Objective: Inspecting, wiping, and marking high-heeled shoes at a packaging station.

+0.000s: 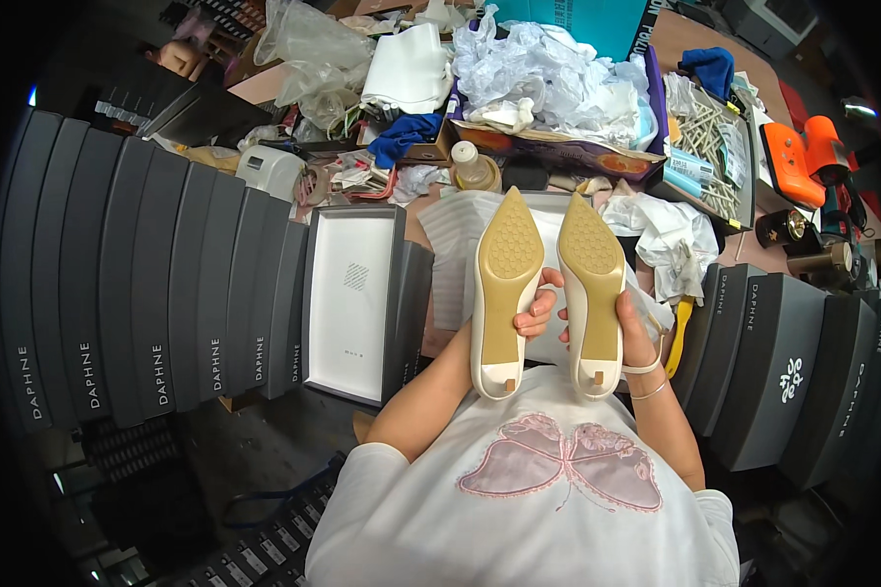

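Observation:
Two pale cream pointed-toe shoes are held up side by side, toes pointing away from me and tan soles facing up. My left hand [538, 305] is closed around the left shoe [494, 308], its fingers showing along the inner edge. The right shoe [597, 308] is gripped by my right hand [634, 338], with the thumb along its outer side. Each shoe has a small brown-tipped heel at the near end. Behind the shoes lies white wrapping paper [457, 259], partly hidden by them. The uppers face down, out of sight.
Dark grey shoeboxes [181, 284] stand in a long row at left, more [768, 362] at right. A grey box part with a white inside [352, 313] leans near my left arm. Behind are a carton of crumpled tissue [558, 83], a bottle [473, 168] and an orange tool [803, 157].

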A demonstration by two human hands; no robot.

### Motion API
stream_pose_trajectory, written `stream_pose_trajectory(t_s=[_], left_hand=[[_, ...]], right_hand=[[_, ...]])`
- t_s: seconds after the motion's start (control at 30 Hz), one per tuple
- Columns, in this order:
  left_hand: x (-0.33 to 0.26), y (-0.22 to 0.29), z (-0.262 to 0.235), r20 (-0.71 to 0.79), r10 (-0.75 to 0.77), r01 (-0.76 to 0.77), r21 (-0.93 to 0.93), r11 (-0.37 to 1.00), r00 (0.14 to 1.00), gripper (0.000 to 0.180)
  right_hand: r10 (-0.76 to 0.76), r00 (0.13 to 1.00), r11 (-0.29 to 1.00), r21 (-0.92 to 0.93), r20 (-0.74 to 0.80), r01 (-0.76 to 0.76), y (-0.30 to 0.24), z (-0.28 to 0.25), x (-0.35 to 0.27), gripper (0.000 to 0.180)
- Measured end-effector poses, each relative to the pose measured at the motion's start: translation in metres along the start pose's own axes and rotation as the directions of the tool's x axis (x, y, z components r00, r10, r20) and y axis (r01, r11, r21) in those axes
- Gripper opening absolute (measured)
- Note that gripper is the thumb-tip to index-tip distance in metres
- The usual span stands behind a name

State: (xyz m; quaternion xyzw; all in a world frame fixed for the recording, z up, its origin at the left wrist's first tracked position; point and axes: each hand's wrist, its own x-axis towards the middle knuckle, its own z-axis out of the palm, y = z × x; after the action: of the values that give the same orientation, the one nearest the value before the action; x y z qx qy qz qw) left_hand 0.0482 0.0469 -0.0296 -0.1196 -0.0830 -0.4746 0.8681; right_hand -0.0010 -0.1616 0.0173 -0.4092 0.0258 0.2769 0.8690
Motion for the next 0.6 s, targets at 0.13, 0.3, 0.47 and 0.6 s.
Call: stream_pose_trajectory(t_s=[0.13,0.3,0.47,0.6], left_hand=[[0.006,-0.001,0.003,0.06,-0.02,0.019,0.018,1.0,0.998,0.055],[0.001,0.003,-0.003,-0.291,0.029,0.068,0.316,0.946,0.956,0.048],[-0.002,-0.006,-0.002,-0.776,0.274,0.177,0.441,0.88,0.568,0.03],[-0.004,-0.013,-0.015,-0.816,0.276,0.124,0.387,0.914,0.508,0.028]], right_hand=[[-0.02,1.0,0.999,-0.029,0.022,0.021,-0.001,0.004,-0.003,0.081],[-0.03,0.999,0.999,-0.014,-0.043,0.029,-0.003,-0.005,-0.008,0.083],[0.009,0.989,0.968,0.251,-0.149,0.029,-0.017,-0.014,-0.018,0.075],[0.058,0.968,0.974,0.228,-0.245,-0.001,-0.019,-0.022,-0.029,0.072]])
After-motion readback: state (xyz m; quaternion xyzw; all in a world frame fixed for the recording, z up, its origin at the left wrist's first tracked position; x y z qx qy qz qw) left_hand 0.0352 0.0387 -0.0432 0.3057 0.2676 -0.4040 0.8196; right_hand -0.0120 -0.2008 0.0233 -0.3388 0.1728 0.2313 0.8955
